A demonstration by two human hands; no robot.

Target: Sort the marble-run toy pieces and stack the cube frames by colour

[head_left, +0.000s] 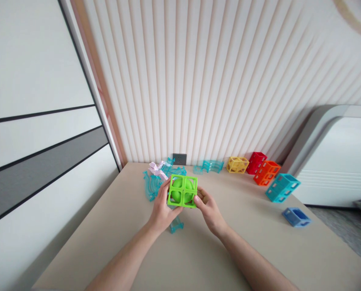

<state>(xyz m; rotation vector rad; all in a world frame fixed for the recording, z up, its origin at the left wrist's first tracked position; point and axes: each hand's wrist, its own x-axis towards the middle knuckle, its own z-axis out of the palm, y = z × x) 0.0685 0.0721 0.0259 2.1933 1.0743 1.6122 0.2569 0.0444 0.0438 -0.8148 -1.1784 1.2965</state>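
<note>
Between my two hands, above the table, is a bright green open-frame toy block (183,191) with window-like openings and a rounded green form inside. My left hand (163,210) grips its left side, thumb along the bottom edge. On the right side, my right hand (209,209) holds it with the thumb on the near face and fingers behind. A small translucent teal track piece (176,225) lies on the table just below the block, partly hidden by my left hand. More translucent teal track pieces (151,185) lie beyond my left hand.
Pale pink pieces (158,170) lie among the teal ones. Near the wall are another teal track (212,166) and a yellow frame block (237,164). To the right stand red (256,162), orange (267,173) and turquoise (282,188) blocks, plus a blue one (296,217) near the table's (223,258) right edge.
</note>
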